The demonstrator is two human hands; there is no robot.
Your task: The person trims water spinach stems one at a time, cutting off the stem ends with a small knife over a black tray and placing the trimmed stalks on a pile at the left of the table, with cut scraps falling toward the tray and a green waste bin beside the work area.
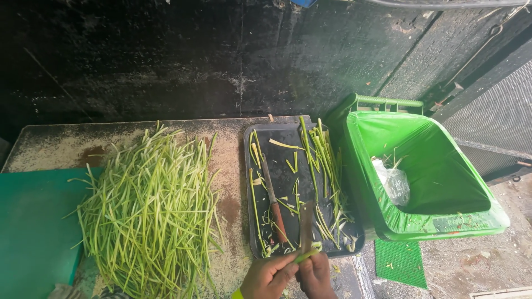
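Observation:
At the bottom edge my left hand (267, 277) pinches a thin green stalk piece (306, 255). Right beside it, my right hand (316, 276) grips a knife (306, 226) whose dark blade points up over the black tray (252, 221). The blade meets the stalk just above my fingers. Cut green stalks (323, 158) and trimmings lie scattered in the tray. A second knife with a reddish handle (275, 207) rests lengthwise in the tray. A big heap of long green stalks (148, 210) covers the counter to the left.
A green cutting board (33, 232) lies at the far left. To the right of the tray stands a green bin (432, 177) lined with a green bag, with a clear plastic bag (394, 182) inside. A dark wall runs behind the counter. A green mat (400, 261) lies on the floor.

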